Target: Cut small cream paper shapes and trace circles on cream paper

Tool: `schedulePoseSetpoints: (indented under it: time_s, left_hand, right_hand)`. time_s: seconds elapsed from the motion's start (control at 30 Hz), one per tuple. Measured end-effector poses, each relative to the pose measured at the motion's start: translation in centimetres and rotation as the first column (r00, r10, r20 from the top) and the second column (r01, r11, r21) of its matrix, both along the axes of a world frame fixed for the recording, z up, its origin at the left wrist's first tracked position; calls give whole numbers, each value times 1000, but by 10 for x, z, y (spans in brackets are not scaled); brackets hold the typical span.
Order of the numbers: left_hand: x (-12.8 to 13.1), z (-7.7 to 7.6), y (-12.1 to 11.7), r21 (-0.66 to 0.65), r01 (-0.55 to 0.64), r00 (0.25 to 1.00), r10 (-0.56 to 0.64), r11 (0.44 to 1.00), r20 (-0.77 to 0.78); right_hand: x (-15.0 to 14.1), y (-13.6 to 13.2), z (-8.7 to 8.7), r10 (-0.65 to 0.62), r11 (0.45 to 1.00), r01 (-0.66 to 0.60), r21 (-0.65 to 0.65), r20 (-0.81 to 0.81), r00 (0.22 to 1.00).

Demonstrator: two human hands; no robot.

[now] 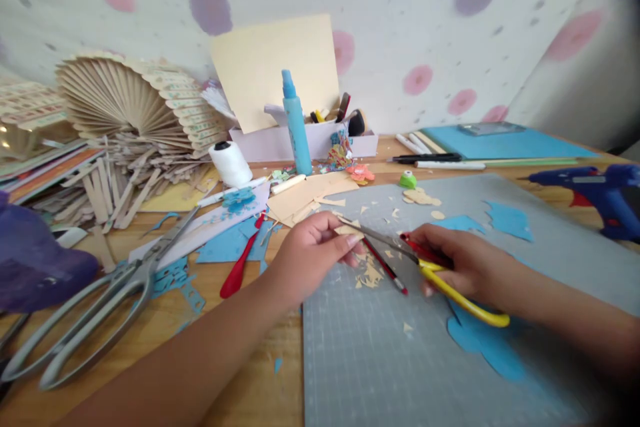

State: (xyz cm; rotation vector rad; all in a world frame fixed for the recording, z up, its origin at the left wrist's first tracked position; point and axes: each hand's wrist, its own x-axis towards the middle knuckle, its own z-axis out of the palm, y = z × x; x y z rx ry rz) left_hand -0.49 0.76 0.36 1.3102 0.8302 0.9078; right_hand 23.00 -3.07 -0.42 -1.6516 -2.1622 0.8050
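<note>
My left hand (320,250) pinches a small piece of cream paper (349,229) between thumb and fingers. In my right hand (457,260) is a pair of scissors (440,280) with yellow and red handles, its blades pointing left and meeting the paper. Below them a dark red pencil (385,267) lies on the grey cutting mat (350,360), beside a scatter of cream paper scraps (370,275). Blue paper cutouts (483,340) rest under and near my right forearm.
Large metal shears (100,307) and a purple bag-like object (40,260) lie at left, before wooden sticks (110,193). A blue spray bottle (298,133) and white thread spool (231,165) stand behind. A blue glue gun (600,193) is at right.
</note>
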Motion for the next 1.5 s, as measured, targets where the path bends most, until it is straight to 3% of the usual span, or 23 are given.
schedulePoseSetpoints:
  time_s: [0.23, 0.5, 0.77, 0.93, 1.1, 1.5]
  left_hand:
    - [-2, 0, 3, 23, 14, 1000, -14, 1000, 0]
    - [-2, 3, 3, 4, -14, 998, 13, 1000, 58]
    - [-4, -3, 6, 62, -158, 987, 157, 985, 21]
    - [-1, 2, 4, -37, -168, 974, 171, 985, 147]
    - [2, 2, 1, -111, -127, 975, 144, 986, 166]
    - [-2, 3, -1, 49, -91, 996, 91, 995, -9]
  right_hand:
    - [-8, 0, 6, 8, 999, -4, -44, 89, 996]
    - [-2, -2, 14, 34, 997, -35, -64, -19, 999]
    - [0, -12, 20, 85, 991, -84, -100, 14, 996]
    - [-9, -8, 17, 58, 997, -57, -61, 16, 998]
    - [-12, -7, 16, 54, 993, -52, -103, 12, 998]
    - [-15, -7, 15, 64, 994, -66, -91, -26, 998]
